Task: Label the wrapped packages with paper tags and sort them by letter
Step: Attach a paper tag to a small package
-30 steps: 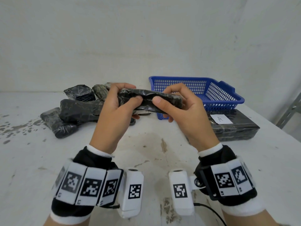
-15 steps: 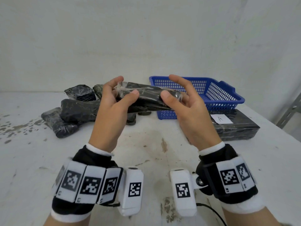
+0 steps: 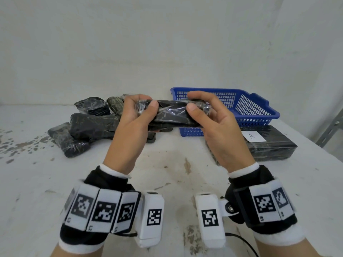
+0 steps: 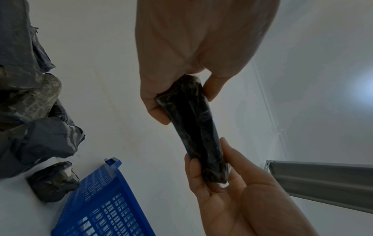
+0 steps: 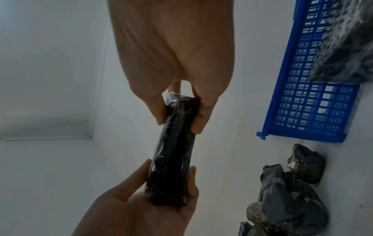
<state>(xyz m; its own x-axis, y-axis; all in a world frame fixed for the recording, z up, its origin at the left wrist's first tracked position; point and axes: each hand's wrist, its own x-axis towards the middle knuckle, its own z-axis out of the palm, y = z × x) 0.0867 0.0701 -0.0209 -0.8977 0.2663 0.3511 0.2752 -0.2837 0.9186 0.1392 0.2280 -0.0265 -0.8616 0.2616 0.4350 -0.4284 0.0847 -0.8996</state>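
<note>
A long black package wrapped in clear film (image 3: 172, 114) hangs level above the table, held at both ends. My left hand (image 3: 141, 112) grips its left end, thumb on the near face and fingers curled over the top. My right hand (image 3: 196, 106) pinches the right end between thumb and fingers. The left wrist view shows the same package (image 4: 193, 131) running from my left hand (image 4: 177, 99) to the other hand. The right wrist view shows the package (image 5: 173, 148) pinched by my right hand (image 5: 179, 111). No tag shows on it.
A pile of black wrapped packages (image 3: 87, 125) lies at the back left of the white table (image 3: 167, 173). A blue mesh basket (image 3: 246, 108) stands at the back right. In front of it lies a flat black package (image 3: 271, 145) bearing a paper tag marked A (image 3: 253, 136).
The package has been turned in both hands and now lies level again. My right hand's fingers, spread half a second ago, have closed back over its right end.
</note>
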